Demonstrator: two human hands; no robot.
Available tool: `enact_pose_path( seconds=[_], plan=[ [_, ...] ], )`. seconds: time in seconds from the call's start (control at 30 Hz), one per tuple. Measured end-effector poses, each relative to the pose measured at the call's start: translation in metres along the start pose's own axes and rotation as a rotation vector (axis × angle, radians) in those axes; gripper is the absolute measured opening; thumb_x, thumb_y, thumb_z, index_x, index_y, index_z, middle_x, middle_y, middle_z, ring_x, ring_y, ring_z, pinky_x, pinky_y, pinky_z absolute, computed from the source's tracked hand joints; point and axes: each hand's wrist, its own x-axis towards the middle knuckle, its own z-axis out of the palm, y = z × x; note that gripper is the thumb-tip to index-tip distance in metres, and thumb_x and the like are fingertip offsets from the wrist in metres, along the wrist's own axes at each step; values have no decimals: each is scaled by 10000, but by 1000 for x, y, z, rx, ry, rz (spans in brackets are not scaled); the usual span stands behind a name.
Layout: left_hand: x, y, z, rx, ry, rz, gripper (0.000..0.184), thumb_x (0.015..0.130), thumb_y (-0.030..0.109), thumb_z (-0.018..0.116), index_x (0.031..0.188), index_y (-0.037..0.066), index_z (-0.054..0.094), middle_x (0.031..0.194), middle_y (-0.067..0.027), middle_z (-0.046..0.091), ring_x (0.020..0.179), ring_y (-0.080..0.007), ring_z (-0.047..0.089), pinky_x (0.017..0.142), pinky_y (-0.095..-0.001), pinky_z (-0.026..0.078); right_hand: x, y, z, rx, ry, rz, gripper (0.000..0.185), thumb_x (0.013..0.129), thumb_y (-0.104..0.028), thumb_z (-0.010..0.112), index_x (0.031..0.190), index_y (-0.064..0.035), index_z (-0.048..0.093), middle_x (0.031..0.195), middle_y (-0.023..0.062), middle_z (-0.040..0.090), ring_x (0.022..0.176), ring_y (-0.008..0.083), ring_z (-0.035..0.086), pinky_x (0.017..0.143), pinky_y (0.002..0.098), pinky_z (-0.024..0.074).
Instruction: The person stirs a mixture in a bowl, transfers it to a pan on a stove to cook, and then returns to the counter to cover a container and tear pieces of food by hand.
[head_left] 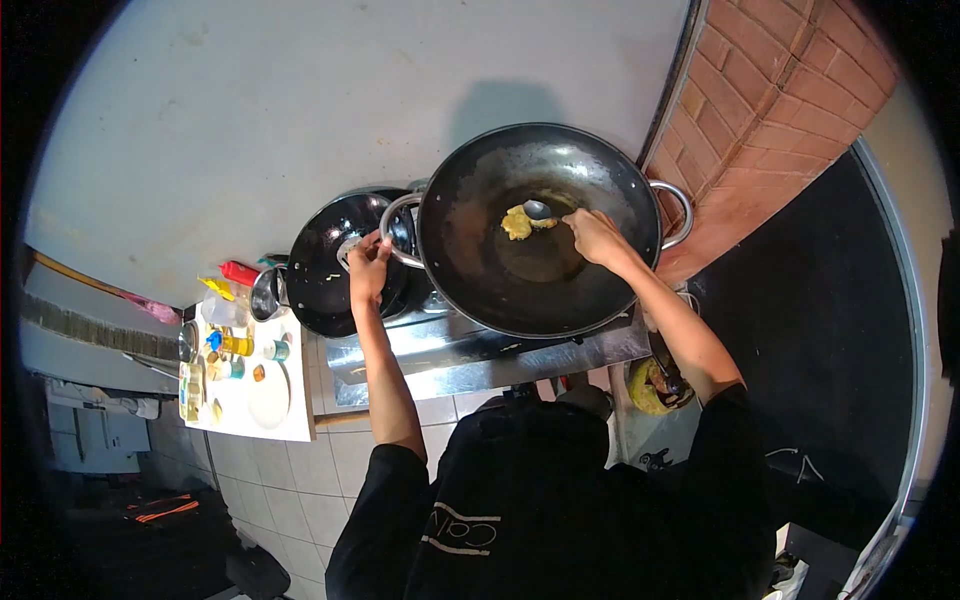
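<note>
The steel counter (420, 375) carries two dark woks. The large wok (520, 285) sits over its right part, reaching past the back edge, with a brick wall (740, 130) beyond the right end. To the left stands a white table (305, 415), a plate (268, 395) near its front right corner. The smaller wok (325, 290) is at the counter's left end, just beside the large one. A metal bowl (268, 293) is at the table's back right corner, and a yellow bottle (237, 345) stands farther in from the right edge.

The right hand (597, 238) is over the right half of the large wok, its fingers clamped on the spoon's handle. The left hand (369, 272) is at the large wok's left handle (402, 208), thumb against it; how far the other fingers close, I cannot tell. The spoon (537, 210) touches the yellow food (517, 223), which lies near the middle of the large wok.
</note>
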Motion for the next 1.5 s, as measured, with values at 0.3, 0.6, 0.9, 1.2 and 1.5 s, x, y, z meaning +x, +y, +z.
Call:
enact_pose_path(
  seconds=[0.3,0.6,0.9,1.2,1.5],
  plan=[
    [-2,2,2,-46,-2,45,327,857,115,622,1123,-65,562,850,-81,629,779,-126,562,727,-254,442,-3,3,2,0,-106,59,315,777,27,491,1090,41,515,1126,269,511,1098,421,482,894,451,418],
    [-9,14,5,-28,20,48,314,868,96,602,1131,-68,553,866,-77,632,785,-120,564,735,-243,435,-4,0,9,-46,-101,124,286,774,4,497,1058,16,524,1133,262,505,1114,415,469,906,465,404],
    [-9,11,6,15,28,56,292,881,80,576,1135,-62,547,873,-69,630,782,-118,566,737,-242,441,-6,0,-33,-193,34,73,195,711,33,528,902,65,540,946,309,561,962,458,536,812,478,447],
    [-6,6,7,-24,43,52,294,878,83,582,1129,-67,549,884,-82,633,795,-126,571,740,-245,440,-18,2,-46,-331,89,39,158,713,5,580,860,58,560,931,273,589,920,427,571,776,470,471],
    [-6,6,6,-2,35,53,306,884,94,577,1143,-65,542,883,-92,633,799,-129,566,737,-250,438,-1,5,-36,-201,-5,80,172,777,-78,578,869,67,564,883,310,583,914,445,564,762,481,455]
  ],
)
